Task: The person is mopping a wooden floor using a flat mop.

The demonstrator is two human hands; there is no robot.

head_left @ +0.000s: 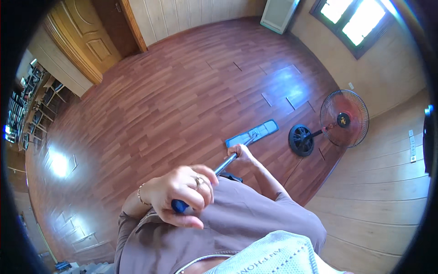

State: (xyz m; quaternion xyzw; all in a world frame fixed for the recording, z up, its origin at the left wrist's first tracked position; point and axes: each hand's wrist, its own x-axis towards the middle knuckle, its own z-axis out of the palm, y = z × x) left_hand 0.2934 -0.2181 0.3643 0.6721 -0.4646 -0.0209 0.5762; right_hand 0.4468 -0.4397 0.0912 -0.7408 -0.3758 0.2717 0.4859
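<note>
A flat mop (267,129) with a blue pad rests on the wooden floor ahead of me, slightly right of centre. Its metal pole slants back toward my body. Near the top of the pole, my left hand (186,192) is closed around it, and the dark blue end of the handle sticks out below the fingers. That hand wears a ring and a bracelet. Farther down the pole, close to the mop head, my right hand (242,153) grips it with the arm stretched out.
A standing fan (343,119) with a round black base (301,140) stands right of the mop, near the wall. Reddish-brown floorboards (173,96) spread around me. A wooden door (98,43) is at the far left, a white cabinet (279,16) at the back, desks and chairs (41,107) along the left.
</note>
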